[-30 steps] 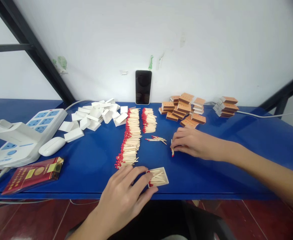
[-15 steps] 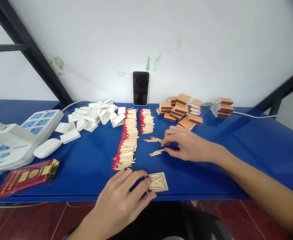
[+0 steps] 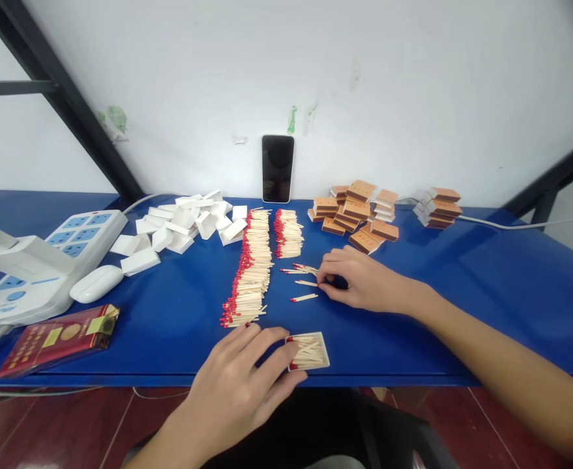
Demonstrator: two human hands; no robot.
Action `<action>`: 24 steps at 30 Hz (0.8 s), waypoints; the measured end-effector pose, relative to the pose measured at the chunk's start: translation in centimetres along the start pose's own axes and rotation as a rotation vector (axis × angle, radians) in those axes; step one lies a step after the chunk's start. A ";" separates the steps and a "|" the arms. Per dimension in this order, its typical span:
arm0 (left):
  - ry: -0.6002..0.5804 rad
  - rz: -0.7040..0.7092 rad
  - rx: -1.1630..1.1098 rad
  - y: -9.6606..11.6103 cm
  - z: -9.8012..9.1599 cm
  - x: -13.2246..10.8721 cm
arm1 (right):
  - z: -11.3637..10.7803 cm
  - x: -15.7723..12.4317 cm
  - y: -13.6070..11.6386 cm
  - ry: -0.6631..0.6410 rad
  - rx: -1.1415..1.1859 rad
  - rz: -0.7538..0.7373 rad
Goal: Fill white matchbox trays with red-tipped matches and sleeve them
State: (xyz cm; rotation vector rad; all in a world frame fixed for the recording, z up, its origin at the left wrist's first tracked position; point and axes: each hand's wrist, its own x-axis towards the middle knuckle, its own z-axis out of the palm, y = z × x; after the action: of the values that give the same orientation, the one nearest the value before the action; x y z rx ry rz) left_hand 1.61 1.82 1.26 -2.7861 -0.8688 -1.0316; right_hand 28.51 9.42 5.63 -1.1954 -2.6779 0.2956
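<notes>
At the front edge of the blue table, my left hand (image 3: 242, 378) grips the left end of a white matchbox tray (image 3: 326, 352). Inside it lie red-headed matches (image 3: 309, 350), partly covered by my fingers. My right hand (image 3: 352, 280) is closed in a pinch around the right end of a match (image 3: 307, 283), just above the tabletop. A small loose bunch of matches (image 3: 303, 269) lies beside its fingertips, and a match or two (image 3: 304, 298) rest a little nearer to me. To the left stretches a long row of matches (image 3: 251, 267); a shorter row (image 3: 289, 233) stands behind.
White empty trays (image 3: 183, 221) are heaped at the back left, orange matchbox sleeves (image 3: 357, 208) at the back right. A stack of boxes (image 3: 440, 207) stands farther right. A phone (image 3: 277, 169) leans on the wall. A power strip (image 3: 78, 241), white case (image 3: 96, 284) and red packet (image 3: 61, 339) lie left.
My right hand has shifted slightly away from me, and the small group of matches by its thumb has thinned. My left hand stays on the tray.
</notes>
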 end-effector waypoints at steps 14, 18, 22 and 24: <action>-0.002 0.002 -0.020 0.0 0.0 -0.1 | -0.7 -0.5 0.7 -0.039 -0.050 0.053; 0.001 0.003 -0.025 0.0 0.1 -0.2 | -1.4 -0.9 0.7 -0.101 -0.036 0.052; -0.011 -0.004 -0.030 0.0 0.2 -0.2 | -1.5 -1.3 0.0 -0.115 -0.044 0.077; -0.014 0.001 -0.029 0.0 0.2 -0.2 | -1.3 -1.4 -0.4 -0.109 -0.046 0.081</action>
State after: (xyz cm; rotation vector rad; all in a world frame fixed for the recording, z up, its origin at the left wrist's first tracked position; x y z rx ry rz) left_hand 1.57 1.77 0.96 -2.8209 -0.8610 -1.0343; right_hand 29.50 8.25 6.89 -1.3401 -2.7464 0.3220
